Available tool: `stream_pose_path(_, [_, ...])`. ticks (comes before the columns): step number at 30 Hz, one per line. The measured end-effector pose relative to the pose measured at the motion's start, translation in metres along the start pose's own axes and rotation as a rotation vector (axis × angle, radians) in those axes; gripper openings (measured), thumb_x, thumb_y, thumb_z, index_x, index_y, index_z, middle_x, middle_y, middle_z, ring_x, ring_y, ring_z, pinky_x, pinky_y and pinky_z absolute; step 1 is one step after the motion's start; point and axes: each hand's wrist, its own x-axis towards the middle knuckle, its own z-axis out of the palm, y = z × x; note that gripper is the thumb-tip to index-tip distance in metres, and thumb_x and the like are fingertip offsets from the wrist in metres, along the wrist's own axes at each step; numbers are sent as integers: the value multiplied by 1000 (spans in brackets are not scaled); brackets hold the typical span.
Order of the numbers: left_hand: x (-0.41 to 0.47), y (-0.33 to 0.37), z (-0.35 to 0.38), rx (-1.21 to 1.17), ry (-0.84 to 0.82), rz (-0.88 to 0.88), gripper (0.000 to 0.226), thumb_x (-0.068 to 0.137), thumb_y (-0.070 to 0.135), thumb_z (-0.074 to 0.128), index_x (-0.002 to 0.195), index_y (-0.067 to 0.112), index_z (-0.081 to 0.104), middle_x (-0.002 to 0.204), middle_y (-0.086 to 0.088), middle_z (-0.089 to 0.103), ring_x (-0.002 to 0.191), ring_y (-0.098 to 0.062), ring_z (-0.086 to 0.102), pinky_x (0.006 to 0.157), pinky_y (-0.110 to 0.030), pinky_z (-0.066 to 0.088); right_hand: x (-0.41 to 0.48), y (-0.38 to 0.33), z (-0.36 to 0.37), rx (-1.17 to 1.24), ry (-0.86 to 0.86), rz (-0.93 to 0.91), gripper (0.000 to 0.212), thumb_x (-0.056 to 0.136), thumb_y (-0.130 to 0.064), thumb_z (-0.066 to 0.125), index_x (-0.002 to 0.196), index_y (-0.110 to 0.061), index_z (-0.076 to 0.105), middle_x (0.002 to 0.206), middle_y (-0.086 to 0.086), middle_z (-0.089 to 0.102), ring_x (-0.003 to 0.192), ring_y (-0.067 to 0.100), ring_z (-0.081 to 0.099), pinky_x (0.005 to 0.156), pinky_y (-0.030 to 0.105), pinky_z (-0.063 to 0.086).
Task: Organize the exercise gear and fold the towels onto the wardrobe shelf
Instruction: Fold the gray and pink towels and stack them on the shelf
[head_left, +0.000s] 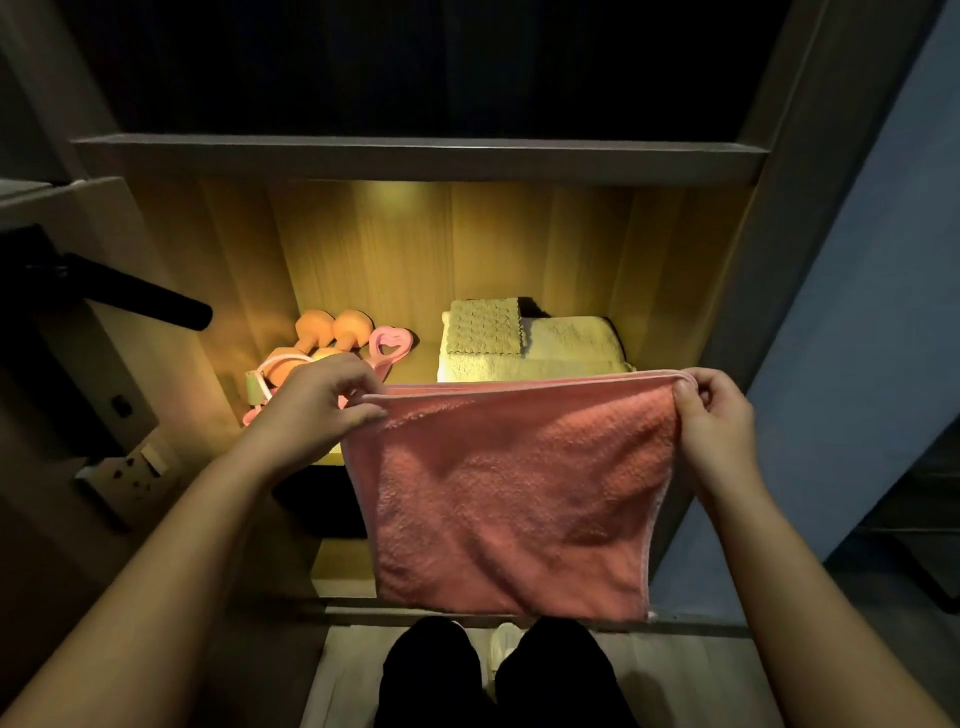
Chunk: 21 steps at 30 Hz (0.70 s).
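While you hold the pink towel up in front of the lit wardrobe shelf, it hangs clear of that shelf, touching nothing but your fingers. Your left hand pinches its top left corner between thumb and fingertips, and your right hand pinches the top right corner with the fingers curled over the edge, so the upper edge runs taut and nearly level across the shelf's front.

The towel is salmon pink with a nubby, fluffy pile. It looks doubled over: two layers show along the top edge, each finished with a paler pink hem. The same pale trim runs down its right side. It hangs as a rough square, a little narrower toward the bottom, with soft dents in the middle of the cloth, and its lower edge falls well below the shelf.

On the shelf's left half lie two orange dumbbells, with a pink heart-shaped piece just beside them; your left hand hides part of this gear. On the shelf's right half sits a folded cream towel with a smaller textured cloth lying on top of it at its left end. Below the shelf, your legs in black trousers show under the towel.
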Motion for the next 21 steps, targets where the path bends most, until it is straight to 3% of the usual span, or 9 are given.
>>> stream_pose_path(5, [8, -8, 3, 20, -105, -120, 32, 81, 15, 77, 90, 32, 52, 84, 3, 60, 75, -13, 55, 61, -25, 43, 11, -2, 6, -46, -41, 3, 19, 97, -18, 54, 83, -29, 60, 81, -13, 58, 73, 0, 52, 65, 20, 40])
stream_pose_path(7, [9, -12, -1, 3, -242, -219, 30, 78, 29, 80, 98, 31, 57, 87, 3, 63, 79, -14, 59, 62, -24, 45, 14, -3, 4, -64, -107, 4, 18, 98, -19, 55, 84, -28, 61, 82, -13, 59, 74, 0, 53, 63, 18, 40])
stream_pose_path(9, [7, -13, -4, -135, -276, -274, 24, 73, 41, 78, 86, 24, 67, 83, 1, 66, 79, -16, 62, 65, -29, 49, 18, -2, 3, -74, -111, 13, 17, 98, -20, 55, 84, -28, 62, 84, -12, 59, 77, 2, 53, 65, 21, 41])
stream_pose_path(12, [0, -10, -1, -456, -188, -330, 17, 68, 41, 74, 69, 26, 65, 73, 7, 66, 72, -8, 62, 66, -26, 50, 19, 5, 3, -55, -97, 76, 18, 99, -22, 53, 85, -30, 61, 89, -8, 60, 82, 7, 56, 67, 25, 45])
stream_pose_path(15, [-5, -11, 12, -779, -121, -416, 13, 74, 33, 70, 76, 21, 67, 78, 5, 66, 80, -13, 60, 69, -25, 50, 16, 11, 7, 4, -131, 178, 14, 100, -24, 51, 94, -27, 63, 96, 1, 63, 90, 17, 60, 77, 36, 53])
stream_pose_path(17, [-4, -12, 22, -923, -46, -515, 18, 79, 32, 68, 83, 15, 70, 84, 0, 67, 90, -21, 58, 79, -35, 49, 13, 12, 10, 70, -148, 247, 16, 100, -27, 51, 99, -22, 66, 104, 6, 65, 95, 21, 61, 81, 42, 53])
stream_pose_path(19, [3, -8, 35, -894, 87, -608, 24, 88, 34, 66, 91, 10, 69, 93, 0, 69, 98, -23, 59, 88, -43, 47, 8, 11, 14, 110, -228, 298, 21, 100, -33, 51, 98, -23, 70, 105, 6, 68, 93, 22, 62, 79, 42, 52])
stream_pose_path(21, [8, -4, 47, -720, 241, -609, 25, 93, 37, 61, 92, 14, 67, 99, 0, 67, 96, -18, 60, 84, -39, 50, 4, 11, 19, 118, -293, 303, 26, 100, -37, 49, 94, -24, 71, 100, 6, 69, 88, 21, 62, 76, 40, 50])
